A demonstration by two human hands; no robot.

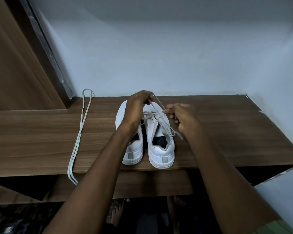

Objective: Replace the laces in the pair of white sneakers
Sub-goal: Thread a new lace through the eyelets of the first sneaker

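**Lace work on the right sneaker, toe end**

Sneakers stand side by side on a wooden shelf (227,125), heels toward the person, toes toward the wall (159,56). Both hands are over the right sneaker (160,132). The left hand (136,107) pinches a strand of the grey lace (156,101) at its raised fingertips, above the toe. The right hand (180,115) is clenched around the same lace just beside the shoe's outer edge, so the strand runs taut between the two hands. More of this lace crosses the lower eyelets, and a loose tail trails over the shoe's outer side toward the shelf.

The left sneaker (130,137) is partly hidden by the left forearm; no lace shows on what is visible of it. A long pale lace (79,132), doubled into a loop, lies well apart to the left, its ends hanging over the shelf's front edge.

Judging by the dull colour of the held lace, this is likely the old one being drawn out of the right sneaker, though threading cannot be ruled out. The next move calls for pulling the strand clear of its eyelet while the shoe stays put, then working down the remaining crossings one at a time.
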